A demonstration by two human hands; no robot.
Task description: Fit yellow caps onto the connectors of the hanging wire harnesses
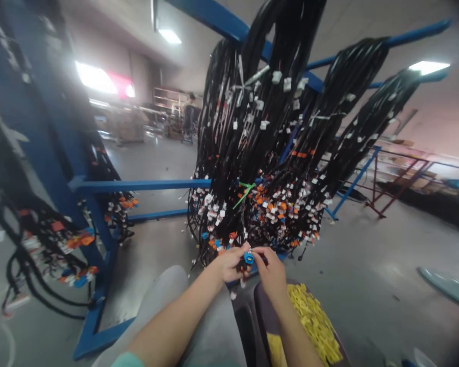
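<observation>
A small blue connector (248, 258) with a yellowish centre sits between my two hands, low in the middle of the view. My left hand (232, 262) is closed around it and the leads behind it. From the other side, the fingertips of my right hand (270, 265) pinch at the connector's edge; whether they hold some smaller piece is too small to make out. Just beyond my hands hang black wire harnesses (229, 127), their lower ends crowded with white, orange and blue connectors. A green tie (245, 194) crosses one bundle.
A container of yellow pieces (313, 321) stands beside my right forearm. The blue rack (149, 185) carries the harnesses, with more bundles (57, 234) at the left. A red frame (396, 183) stands at the right. Far back, a person (190, 117) is visible.
</observation>
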